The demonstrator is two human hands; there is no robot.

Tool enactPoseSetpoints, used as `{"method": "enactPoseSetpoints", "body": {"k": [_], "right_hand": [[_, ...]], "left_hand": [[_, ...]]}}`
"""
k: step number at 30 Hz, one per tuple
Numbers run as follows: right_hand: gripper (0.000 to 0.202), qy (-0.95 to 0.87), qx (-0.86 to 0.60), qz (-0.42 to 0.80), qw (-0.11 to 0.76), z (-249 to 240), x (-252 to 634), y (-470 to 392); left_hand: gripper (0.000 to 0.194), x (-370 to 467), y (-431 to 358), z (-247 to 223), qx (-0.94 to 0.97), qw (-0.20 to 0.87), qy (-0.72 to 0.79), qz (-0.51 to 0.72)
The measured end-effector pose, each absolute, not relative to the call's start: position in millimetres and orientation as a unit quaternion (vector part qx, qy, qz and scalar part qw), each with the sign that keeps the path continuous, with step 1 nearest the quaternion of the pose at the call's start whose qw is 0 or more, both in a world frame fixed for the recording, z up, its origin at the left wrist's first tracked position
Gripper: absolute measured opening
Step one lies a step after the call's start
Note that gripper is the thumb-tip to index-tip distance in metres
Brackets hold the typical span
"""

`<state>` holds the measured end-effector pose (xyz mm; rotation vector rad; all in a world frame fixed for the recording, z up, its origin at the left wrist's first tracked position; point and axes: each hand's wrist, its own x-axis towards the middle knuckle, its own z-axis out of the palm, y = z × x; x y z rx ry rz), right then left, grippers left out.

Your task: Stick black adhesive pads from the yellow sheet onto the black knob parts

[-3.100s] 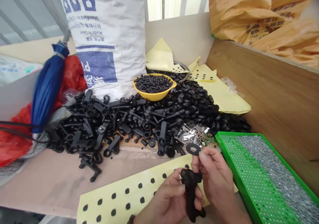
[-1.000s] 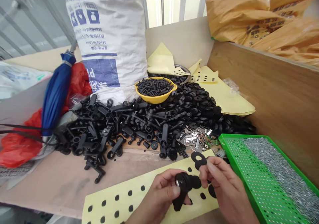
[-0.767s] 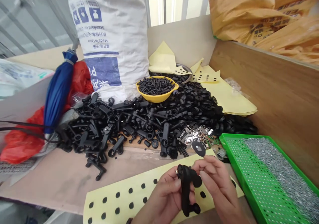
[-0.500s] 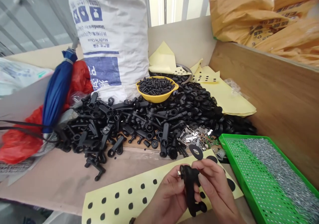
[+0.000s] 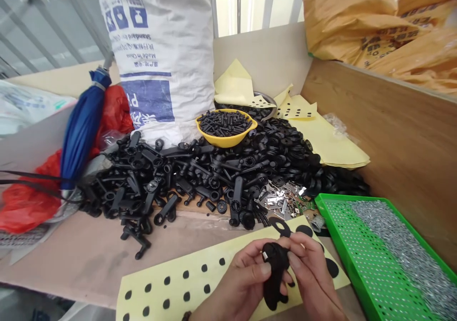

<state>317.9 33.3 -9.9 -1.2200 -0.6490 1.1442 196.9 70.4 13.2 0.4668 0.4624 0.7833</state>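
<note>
My left hand [image 5: 246, 275] is closed around a black plastic crank handle [image 5: 274, 275], held above the yellow sheet [image 5: 157, 283]. A small shiny metal clip [image 5: 264, 255] shows at the left of its round head. My right hand [image 5: 310, 268] is closed at the right side of that head, thumb and fingertips pressed against it. Just beyond the right fingertips is a flat black ring [image 5: 279, 226]; whether the fingers pinch it is hidden. The sheet carries rows of small black dots and larger black discs [image 5: 332, 267] at its right end.
Behind lies a heap of black crank handles [image 5: 193, 173] with a yellow bowl [image 5: 226, 140] of black screw-like pieces. Metal clips [image 5: 280, 199] lie nearer. At right stands a green tray [image 5: 357, 245] of small metal parts. A white sack [image 5: 185, 64] and blue umbrella [image 5: 84, 125] stand behind.
The crank handle has turned in my hands, so its lower arm now points more away from view. The black ring has dropped slightly and tilted. Both hands stay in place.
</note>
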Motion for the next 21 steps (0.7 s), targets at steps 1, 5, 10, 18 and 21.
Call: {"method": "enactPoseSetpoints", "body": {"k": [1,5,10,18,21], "right_hand": [[0.029,-0.277,-0.524,0.505,0.627,-10.7,321.5,35.6],[0.030,-0.240,-0.540,0.491,0.640,-8.7,347.3,43.5],[0.023,-0.267,-0.525,0.547,0.595,6.1,370.9,43.7],[0.034,-0.362,-0.556,0.552,0.505,4.1,366.6,42.8],[0.032,-0.385,-0.553,0.560,0.482,-2.1,368.2,42.7]], "left_hand": [[0.038,195.1,72.0,13.7,0.237,0.868,0.233,0.370],[0.041,183.8,80.9,12.6,0.313,0.842,0.269,0.348],[0.040,173.7,90.1,12.2,0.390,0.795,0.360,0.295],[0.038,173.2,93.3,18.6,0.495,0.712,0.444,0.225],[0.039,171.2,92.8,19.0,0.537,0.680,0.446,0.224]]}}
